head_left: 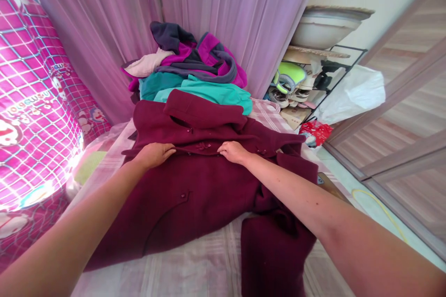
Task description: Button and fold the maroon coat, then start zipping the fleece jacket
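A maroon coat with dark buttons lies spread across the checked bed sheet, its collar pointing away from me. My left hand pinches the coat's buttoned front edge on the left. Farther right along the same edge, my right hand grips the fabric between thumb and fingers. Between both hands the edge is slightly raised, with buttons showing along it. One sleeve of the coat hangs toward me at the lower right.
Behind the coat is a pile of clothes, with a teal garment below a purple and grey jacket. Purple curtains hang behind. A shoe rack stands at the right beside a white bag. Pink patterned cloth covers the left.
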`<state>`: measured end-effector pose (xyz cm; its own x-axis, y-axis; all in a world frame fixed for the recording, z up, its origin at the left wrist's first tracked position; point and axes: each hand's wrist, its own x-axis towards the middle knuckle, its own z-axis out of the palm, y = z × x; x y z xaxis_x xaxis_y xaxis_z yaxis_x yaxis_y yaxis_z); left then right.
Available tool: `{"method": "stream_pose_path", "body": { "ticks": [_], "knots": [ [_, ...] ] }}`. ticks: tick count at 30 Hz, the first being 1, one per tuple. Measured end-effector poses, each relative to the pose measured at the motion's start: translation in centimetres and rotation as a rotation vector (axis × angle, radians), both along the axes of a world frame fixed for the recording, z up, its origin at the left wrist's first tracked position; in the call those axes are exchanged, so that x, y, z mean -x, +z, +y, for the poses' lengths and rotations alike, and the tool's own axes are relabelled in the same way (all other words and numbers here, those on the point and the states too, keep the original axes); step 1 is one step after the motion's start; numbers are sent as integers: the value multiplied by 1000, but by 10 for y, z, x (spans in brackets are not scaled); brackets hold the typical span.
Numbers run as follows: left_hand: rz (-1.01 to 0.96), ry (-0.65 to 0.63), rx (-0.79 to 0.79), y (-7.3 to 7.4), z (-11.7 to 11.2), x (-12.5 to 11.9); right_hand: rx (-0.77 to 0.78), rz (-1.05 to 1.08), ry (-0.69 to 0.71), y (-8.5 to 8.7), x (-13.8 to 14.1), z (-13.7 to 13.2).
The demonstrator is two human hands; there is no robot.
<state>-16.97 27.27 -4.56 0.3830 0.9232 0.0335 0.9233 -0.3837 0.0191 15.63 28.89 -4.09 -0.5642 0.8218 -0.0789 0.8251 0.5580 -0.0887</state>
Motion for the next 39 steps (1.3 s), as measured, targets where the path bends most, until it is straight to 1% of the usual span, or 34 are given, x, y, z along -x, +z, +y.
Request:
{"method": "stream_pose_path", "body": {
  "ticks": [6,10,13,20,24,28,31,35,39],
  "knots": [
    [53,75,103,13,-1,-10,-11,41,-14,-3,-3,-3],
    [68,110,119,15,-6,-15,-75,41,21,-7,-5,-5],
    [69,112,128,17,-7,-17,-109,11,64,-6,-7,-4],
    [61,147,162,26,-5,-24,-105,-46,131,-1,-11,2],
    [60,135,113,24,-9,-26,-129,-108,147,0,-8,-2],
    [70,119,52,21,-12,-25,-153,-227,184,3,-2,-12],
    [74,121,94,22,-14,-25,-168,-286,230,3,2,-18],
    [74,99,174,23,-16,-22,-164,-334,267,0,6,-17],
    [23,57,173,12,-20,-18,-153,-377,323,0,10,-15]
  ]
}}
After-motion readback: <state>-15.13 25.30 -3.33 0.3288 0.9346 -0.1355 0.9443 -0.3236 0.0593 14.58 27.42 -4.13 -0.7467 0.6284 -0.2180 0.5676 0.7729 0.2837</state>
